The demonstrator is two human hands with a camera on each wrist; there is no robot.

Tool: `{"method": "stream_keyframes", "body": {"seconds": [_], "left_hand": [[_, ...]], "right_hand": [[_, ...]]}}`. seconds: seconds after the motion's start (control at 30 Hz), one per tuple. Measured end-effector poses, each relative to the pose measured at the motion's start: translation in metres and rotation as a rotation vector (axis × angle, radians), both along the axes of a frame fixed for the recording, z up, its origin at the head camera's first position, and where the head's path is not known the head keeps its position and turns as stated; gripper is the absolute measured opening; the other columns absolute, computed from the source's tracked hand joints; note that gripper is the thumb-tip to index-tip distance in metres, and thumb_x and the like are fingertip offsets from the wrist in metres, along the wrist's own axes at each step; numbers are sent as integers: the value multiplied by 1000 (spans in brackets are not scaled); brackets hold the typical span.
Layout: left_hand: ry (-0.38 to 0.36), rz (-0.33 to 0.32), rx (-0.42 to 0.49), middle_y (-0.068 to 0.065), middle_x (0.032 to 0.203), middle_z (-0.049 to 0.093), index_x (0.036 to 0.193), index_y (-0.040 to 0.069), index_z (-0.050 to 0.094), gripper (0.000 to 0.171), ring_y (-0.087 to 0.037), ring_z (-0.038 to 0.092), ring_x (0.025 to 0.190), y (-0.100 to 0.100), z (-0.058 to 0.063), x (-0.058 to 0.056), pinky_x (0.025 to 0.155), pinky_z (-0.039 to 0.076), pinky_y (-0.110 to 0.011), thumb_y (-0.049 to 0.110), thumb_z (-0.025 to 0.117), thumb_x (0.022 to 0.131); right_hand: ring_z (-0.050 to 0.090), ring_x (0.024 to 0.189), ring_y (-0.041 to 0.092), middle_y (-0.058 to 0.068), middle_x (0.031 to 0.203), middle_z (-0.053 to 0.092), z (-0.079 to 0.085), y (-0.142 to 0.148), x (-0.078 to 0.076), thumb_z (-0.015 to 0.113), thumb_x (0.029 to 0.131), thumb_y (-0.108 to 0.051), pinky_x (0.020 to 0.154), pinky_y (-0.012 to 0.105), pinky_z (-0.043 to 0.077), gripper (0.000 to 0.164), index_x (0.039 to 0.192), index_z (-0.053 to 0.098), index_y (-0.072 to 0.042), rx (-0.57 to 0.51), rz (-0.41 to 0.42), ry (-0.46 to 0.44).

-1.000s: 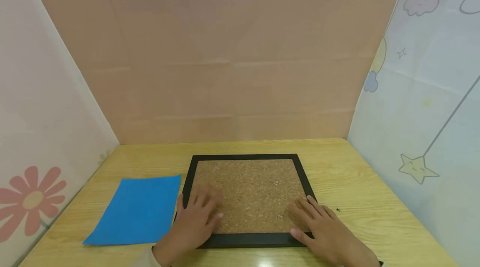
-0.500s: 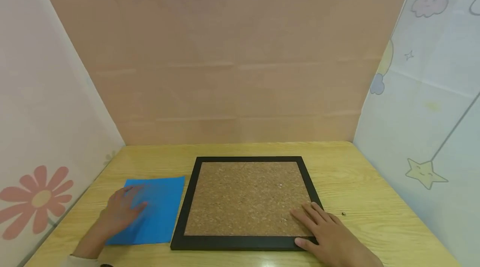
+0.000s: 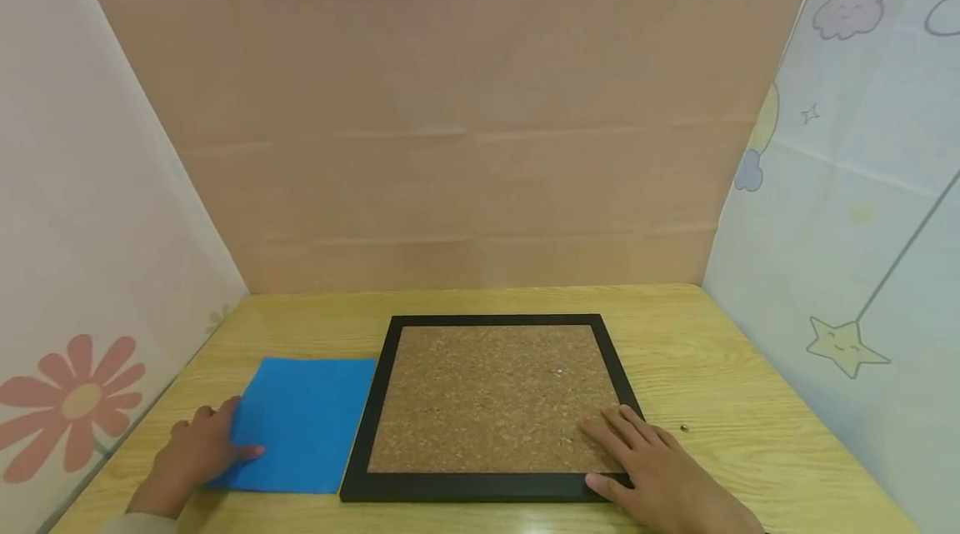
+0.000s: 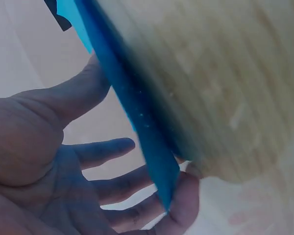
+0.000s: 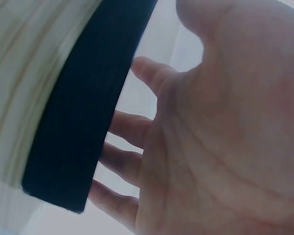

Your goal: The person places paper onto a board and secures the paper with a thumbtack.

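A blue sheet lies flat on the table, left of a black-framed cork board. My left hand is at the sheet's left edge, thumb over the blue surface and fingers bent loosely along the side. In the left wrist view, the sheet is seen nearly edge-on, with the thumb and fingertips touching it around the near corner. My right hand rests on the board's near right corner, fingers spread over cork and frame. From the right wrist, the dark frame hides those fingertips.
A tiny shiny object lies on the wooden table right of the board. One small white speck shows on the cork. Printed cloth walls stand left and right, and a plain tan backdrop closes the rear.
My left hand has gone from the board over to the sheet, then down to its left edge. The sheet has shifted slightly rightward, closer to the board. My right hand stays on the board's corner.
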State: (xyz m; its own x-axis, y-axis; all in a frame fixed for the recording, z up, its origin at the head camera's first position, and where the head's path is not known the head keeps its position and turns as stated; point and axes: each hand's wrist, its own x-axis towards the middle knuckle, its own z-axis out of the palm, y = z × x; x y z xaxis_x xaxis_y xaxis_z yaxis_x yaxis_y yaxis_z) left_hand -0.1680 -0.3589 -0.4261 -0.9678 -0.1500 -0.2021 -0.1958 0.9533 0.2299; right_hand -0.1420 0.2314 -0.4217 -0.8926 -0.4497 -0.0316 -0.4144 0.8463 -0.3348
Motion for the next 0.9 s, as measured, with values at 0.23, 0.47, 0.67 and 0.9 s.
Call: {"method": "stream_keyframes", "body": {"seconds": [0.23,0.47,0.67,0.9], "left_hand": [[-4,1,2,-50,122,37,140,-18,34,113,-67,44,103,0,3,2,81,46,-72,63,78,73],[-1,-13,-28,-50,116,41,135,-23,36,114,-63,46,103,-4,2,3,89,42,-71,62,78,73],[-59,22,-26,-48,127,45,135,-25,35,118,-66,46,115,-4,3,5,88,45,-69,66,77,71],[-77,54,-35,-42,113,57,122,-24,44,98,-57,60,100,-6,-1,9,77,52,-59,57,78,77]], "right_hand": [[29,147,48,17,160,34,-2,-1,-1,44,100,-60,104,75,27,64,154,38,-28,-13,2,-27],[29,147,47,16,160,35,-4,-3,-2,44,100,-58,104,74,29,61,154,40,-28,-15,3,-11],[29,148,47,16,160,35,-4,-2,-1,43,101,-57,103,75,28,60,154,39,-29,-10,5,-11],[31,146,47,15,158,38,-4,0,-1,43,102,-55,100,75,31,58,153,41,-28,4,2,18]]}}
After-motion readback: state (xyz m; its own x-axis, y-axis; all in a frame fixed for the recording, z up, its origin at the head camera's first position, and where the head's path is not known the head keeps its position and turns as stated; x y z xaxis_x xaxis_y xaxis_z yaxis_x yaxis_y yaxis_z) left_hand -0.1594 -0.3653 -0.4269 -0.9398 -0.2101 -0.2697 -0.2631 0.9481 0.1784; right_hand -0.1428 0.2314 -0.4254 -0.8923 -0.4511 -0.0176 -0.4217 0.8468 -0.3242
